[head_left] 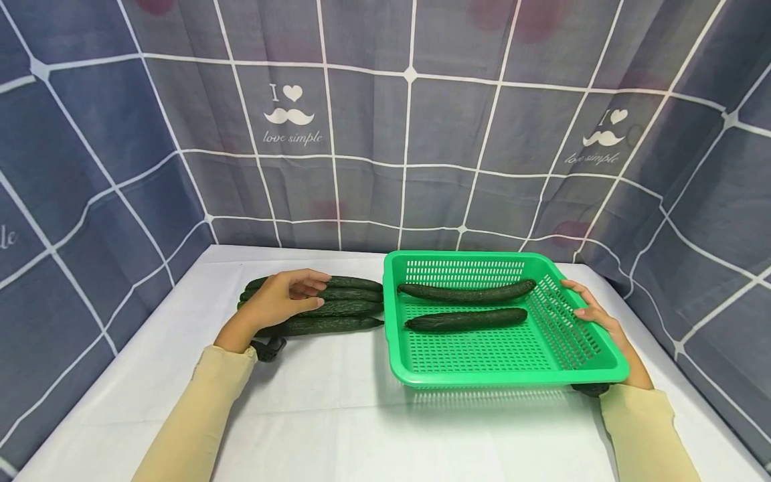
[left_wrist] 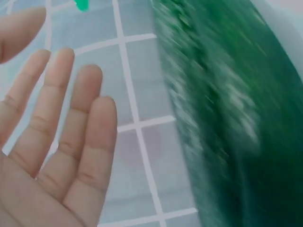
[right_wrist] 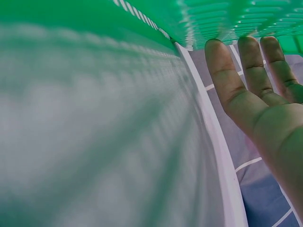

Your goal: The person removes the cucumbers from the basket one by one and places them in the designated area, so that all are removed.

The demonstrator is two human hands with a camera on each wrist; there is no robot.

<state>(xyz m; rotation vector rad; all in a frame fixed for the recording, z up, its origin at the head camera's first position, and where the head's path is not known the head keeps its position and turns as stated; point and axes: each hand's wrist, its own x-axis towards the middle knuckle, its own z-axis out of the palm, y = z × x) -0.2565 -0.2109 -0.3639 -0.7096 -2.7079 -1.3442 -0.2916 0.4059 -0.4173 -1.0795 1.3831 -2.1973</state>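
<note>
Checked grey curtains enclose a white table [head_left: 337,402]. Left hand [head_left: 283,299] rests loosely open over stacked dark green cucumbers [head_left: 343,314]; right hand [head_left: 593,311], fingers straight, steadies the green perforated plastic basket [head_left: 506,375] holding two cucumbers.

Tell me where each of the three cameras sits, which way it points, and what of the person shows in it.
Head: worn high, looking forward and down at the table; both sleeved arms show, left hand over the cucumber pile, right hand at the green basket.
Left wrist: looks along the open palm and straight fingers; a blurred cucumber fills the right side.
Right wrist: looks up past straight fingers touching the basket's rim.
Shared: head and right wrist views both show the basket.
</note>
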